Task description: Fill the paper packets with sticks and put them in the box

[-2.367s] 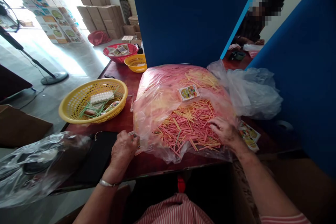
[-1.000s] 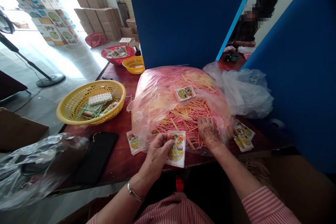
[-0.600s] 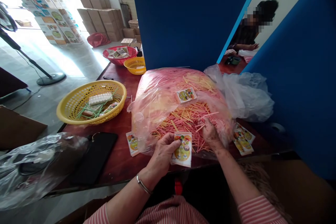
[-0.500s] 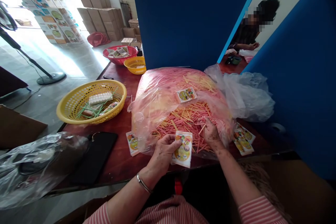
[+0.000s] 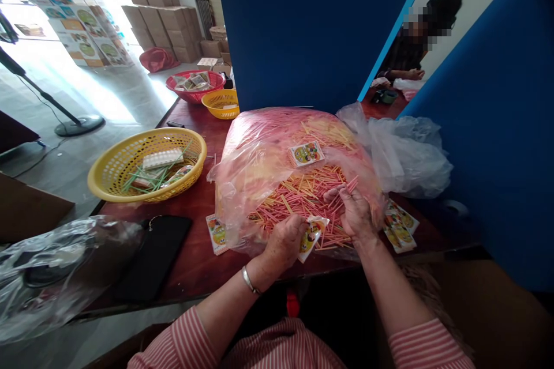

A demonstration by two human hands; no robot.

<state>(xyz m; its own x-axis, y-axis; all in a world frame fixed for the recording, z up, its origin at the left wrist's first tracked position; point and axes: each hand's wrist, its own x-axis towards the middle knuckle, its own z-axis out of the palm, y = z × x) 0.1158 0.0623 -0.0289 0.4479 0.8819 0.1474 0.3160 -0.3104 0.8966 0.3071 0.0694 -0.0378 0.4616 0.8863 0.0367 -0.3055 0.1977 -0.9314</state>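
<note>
Two bare hands work over a clear plastic bag of pink and yellow sticks on a dark red table. The left hand grips a printed packet at the bag's near edge; the right hand, fingers curled, holds several pink sticks above the pile. Another packet lies on the bag, left of crumpled clear plastic.

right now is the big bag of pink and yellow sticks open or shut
Open: the clear plastic bag is parted at the front, and loose sticks lie bare by the right hand.
</note>
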